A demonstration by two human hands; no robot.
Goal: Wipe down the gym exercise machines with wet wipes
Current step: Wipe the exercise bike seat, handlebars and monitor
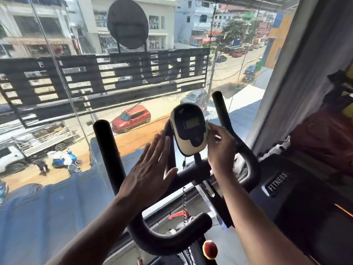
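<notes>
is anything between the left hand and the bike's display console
Nothing visible. The open left hand hovers just left of the oval cream-and-black display console, with only the dark padded handlebar tube running behind the fingertips. The right hand already presses a white wet wipe against the console's right edge.

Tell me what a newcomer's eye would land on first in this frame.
Probably the oval cream-and-black bike console at centre, where the right hand presses a crumpled white wet wipe against its right edge. Just left of it, the left hand hovers flat with straight fingers in front of the black foam-padded handlebars. Beyond the big glass window, a red hatchback car stands out on the sunlit street below.
</notes>
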